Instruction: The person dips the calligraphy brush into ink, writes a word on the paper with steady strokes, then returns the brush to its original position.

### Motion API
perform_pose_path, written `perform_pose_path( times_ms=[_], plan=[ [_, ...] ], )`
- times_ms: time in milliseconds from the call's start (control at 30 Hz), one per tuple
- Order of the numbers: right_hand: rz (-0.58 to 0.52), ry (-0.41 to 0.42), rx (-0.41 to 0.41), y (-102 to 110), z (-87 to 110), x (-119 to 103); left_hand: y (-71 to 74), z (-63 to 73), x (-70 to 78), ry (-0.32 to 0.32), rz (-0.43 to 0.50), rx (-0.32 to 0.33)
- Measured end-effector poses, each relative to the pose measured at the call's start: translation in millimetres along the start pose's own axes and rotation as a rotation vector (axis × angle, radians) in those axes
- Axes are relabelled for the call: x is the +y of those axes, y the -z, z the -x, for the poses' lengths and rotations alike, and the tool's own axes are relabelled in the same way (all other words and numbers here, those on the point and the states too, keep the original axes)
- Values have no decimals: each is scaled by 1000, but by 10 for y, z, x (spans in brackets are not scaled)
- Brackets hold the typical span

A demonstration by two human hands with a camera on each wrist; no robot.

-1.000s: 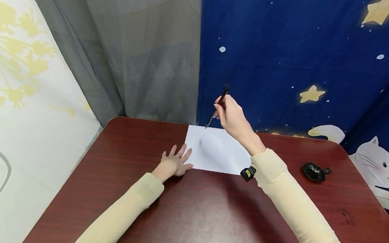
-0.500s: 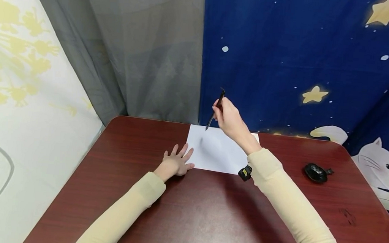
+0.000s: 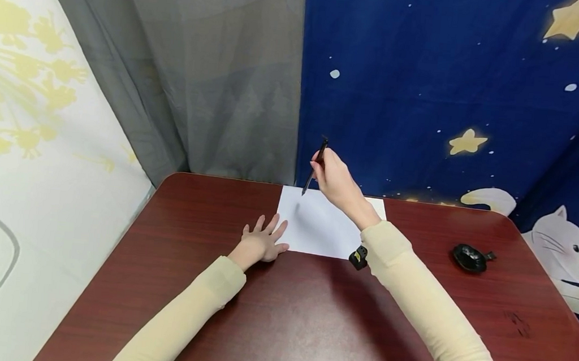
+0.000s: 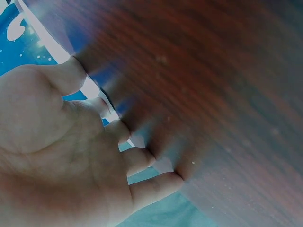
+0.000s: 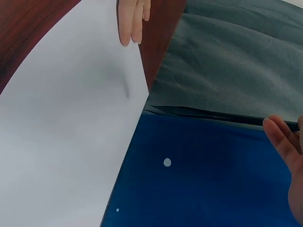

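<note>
A white sheet of paper [image 3: 321, 231] lies at the table's far edge. My left hand [image 3: 263, 245] rests with spread fingers on its left edge; the left wrist view shows the palm of this hand [image 4: 61, 151] turned down to the tabletop. Over the sheet, my right hand [image 3: 341, 183] pinches a dark, slender ink brush [image 3: 308, 182], its pointed tip slanting down toward the paper's upper left. In the right wrist view, the brush [image 5: 213, 115] extends from the fingers [image 5: 282, 142] at the right edge, and its shadow falls on the paper.
A small black ink dish [image 3: 469, 258] with a short handle sits at the right on the dark red table [image 3: 279, 315]. Dark marks [image 3: 518, 323] show on the wood nearer me. A grey curtain [image 3: 225, 85] and a blue one [image 3: 404, 87] hang behind the table.
My right hand has shifted left and slightly nearer with the brush, its tip staying over the sheet's upper left. My left hand has stayed on the paper's edge.
</note>
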State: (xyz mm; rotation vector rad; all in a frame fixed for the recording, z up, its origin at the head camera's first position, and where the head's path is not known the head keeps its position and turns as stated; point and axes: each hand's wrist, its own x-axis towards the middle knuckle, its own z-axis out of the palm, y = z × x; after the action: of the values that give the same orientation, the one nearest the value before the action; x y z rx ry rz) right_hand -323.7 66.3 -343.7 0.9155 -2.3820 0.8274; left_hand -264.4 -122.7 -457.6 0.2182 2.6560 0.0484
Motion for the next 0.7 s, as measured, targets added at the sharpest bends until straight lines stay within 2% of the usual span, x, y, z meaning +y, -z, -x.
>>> perform_pose_path(
  times_ms=[100,267,333,500,700],
  plan=[
    [1,-2,-4,-30,-5,4,-48,-63,-30,-7,-13,13],
    [13,-15,-8,-66,-4,15,78,98,39,8,-3,-10],
    [19,-27,-17,-79,1,24,86,119,43,3,5,-12],
    [23,-47,-27,-99,12,43,54,97,24,-6,9,-3],
    [23,-33,-16,-128,0,62,89,122,34,6,14,-14]
  ],
)
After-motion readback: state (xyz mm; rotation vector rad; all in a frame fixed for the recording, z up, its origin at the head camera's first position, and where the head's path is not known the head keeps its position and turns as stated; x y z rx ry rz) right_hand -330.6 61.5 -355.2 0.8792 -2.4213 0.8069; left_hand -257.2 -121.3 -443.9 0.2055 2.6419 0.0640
